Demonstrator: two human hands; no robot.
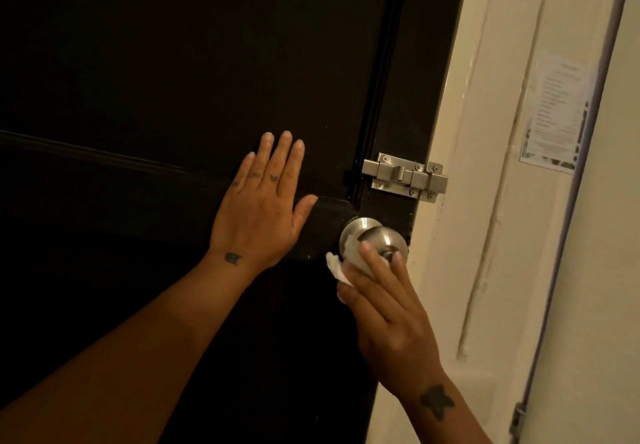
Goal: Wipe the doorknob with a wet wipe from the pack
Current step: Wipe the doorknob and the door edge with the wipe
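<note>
Left hand [258, 208] lies flat on the black door [138, 62], fingers spread, palm pressed to the panel just left of the doorknob [375, 239], gripping nothing. Right hand [388, 308] comes at the doorknob from below, fingers curled over its lower front, clamping a white wet wipe [334, 267] against the metal. Wipe bunches out at the knob's lower left, part tucked against the round rose plate behind. Knob is brushed steel, near the door's right edge. Steel slide bolt [405, 176] sits just above the doorknob, bridging door and cream frame [464, 201]. Printed paper notice [554, 114] hangs on the wall, up and right of the doorknob.
</note>
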